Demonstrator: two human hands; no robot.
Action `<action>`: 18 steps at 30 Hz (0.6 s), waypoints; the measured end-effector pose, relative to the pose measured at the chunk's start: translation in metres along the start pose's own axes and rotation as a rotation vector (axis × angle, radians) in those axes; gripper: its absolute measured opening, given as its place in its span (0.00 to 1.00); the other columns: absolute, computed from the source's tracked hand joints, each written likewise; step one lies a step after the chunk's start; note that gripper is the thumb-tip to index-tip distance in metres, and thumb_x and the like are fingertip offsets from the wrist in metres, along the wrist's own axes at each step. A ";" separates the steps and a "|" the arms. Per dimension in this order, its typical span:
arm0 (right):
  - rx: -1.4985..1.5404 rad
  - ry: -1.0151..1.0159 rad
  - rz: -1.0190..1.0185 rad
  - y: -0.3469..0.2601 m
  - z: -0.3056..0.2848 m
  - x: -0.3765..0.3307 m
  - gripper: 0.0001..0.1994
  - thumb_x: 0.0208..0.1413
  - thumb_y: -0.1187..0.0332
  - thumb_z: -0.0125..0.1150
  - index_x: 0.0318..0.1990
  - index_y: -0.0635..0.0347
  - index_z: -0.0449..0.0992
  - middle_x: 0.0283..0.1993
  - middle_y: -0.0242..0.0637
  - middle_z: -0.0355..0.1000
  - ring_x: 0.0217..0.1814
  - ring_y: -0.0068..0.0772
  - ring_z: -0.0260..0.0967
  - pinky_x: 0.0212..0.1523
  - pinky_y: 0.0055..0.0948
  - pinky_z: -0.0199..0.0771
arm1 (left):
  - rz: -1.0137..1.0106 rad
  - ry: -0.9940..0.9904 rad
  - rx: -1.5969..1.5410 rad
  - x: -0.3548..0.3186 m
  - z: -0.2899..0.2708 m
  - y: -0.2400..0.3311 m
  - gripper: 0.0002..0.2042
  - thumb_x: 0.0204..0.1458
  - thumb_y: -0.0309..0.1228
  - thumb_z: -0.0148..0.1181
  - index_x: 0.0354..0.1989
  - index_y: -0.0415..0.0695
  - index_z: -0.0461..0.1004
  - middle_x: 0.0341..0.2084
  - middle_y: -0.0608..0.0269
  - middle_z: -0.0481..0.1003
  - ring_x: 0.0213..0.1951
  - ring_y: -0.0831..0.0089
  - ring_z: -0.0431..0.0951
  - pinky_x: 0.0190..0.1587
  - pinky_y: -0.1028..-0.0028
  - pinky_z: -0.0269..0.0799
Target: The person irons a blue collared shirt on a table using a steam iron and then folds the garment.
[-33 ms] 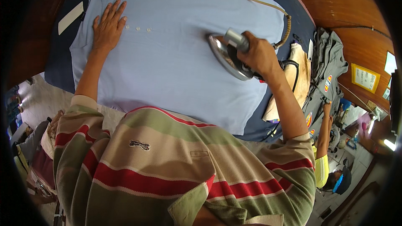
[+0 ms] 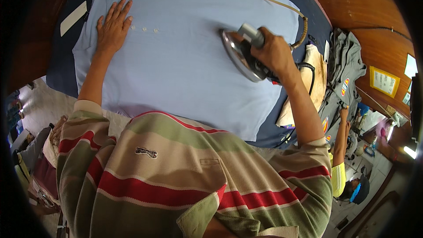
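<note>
A light blue shirt (image 2: 176, 70) with several small white buttons lies spread on a dark blue table cover (image 2: 61, 68). My left hand (image 2: 113, 28) rests flat on its left side, fingers stretched out beside the buttons. On the right half of the shirt, my right hand (image 2: 274, 52) is closed round the handle of a steam iron (image 2: 240, 55). The iron's shiny soleplate edge faces left and appears to rest on the cloth. A yellowish hose (image 2: 282, 3) and a black cord (image 2: 312, 77) run by the iron; my fingers hide part of its handle.
Right of the shirt lie a cream cloth (image 2: 310, 70) and dark grey garments (image 2: 346, 61) with coloured patches. A white card (image 2: 74, 18) is at the table's left. At the lower right, another person in a yellow sleeve (image 2: 338, 180) reaches toward the grey garments.
The iron and my right hand have shifted slightly to the right and a little away from me. My left hand stays pressed on the shirt in nearly the same spot.
</note>
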State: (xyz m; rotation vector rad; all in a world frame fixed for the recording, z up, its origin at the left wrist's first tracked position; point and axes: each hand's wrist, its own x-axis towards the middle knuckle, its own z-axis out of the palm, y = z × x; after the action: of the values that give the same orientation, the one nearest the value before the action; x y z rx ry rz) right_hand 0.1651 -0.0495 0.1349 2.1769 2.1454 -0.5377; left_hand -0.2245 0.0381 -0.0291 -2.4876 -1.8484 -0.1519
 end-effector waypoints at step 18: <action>0.131 0.045 0.093 0.013 0.000 0.017 0.17 0.40 0.65 0.60 0.39 0.62 0.72 0.28 0.54 0.73 0.32 0.55 0.72 0.36 0.41 0.72 | -0.035 -0.006 0.050 0.002 -0.004 0.004 0.22 0.60 0.45 0.34 0.65 0.68 0.50 0.66 0.80 0.49 0.67 0.74 0.45 0.65 0.54 0.39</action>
State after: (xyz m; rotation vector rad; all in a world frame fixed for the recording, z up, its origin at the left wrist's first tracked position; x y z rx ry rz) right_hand 0.1775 -0.0338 0.1281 2.3646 2.0727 -0.6463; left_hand -0.2201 0.0383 -0.0250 -2.4262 -1.8749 -0.0977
